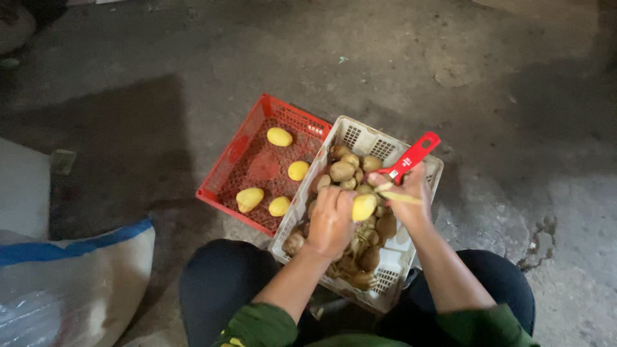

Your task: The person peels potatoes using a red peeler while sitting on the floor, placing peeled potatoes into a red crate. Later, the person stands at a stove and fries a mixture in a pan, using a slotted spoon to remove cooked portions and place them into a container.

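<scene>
My left hand grips a partly peeled yellow potato over a white plastic crate filled with several unpeeled brown potatoes and peels. In my right hand is a red-handled peeler, its blade end against the potato, with a strip of peel hanging at the blade. To the left, touching the white crate, sits a red plastic crate that holds several peeled yellow potatoes.
I sit with dark-trousered knees on either side of the white crate, on a stained concrete floor. A white woven sack with a blue stripe lies at the lower left. Cracked concrete shows at the right.
</scene>
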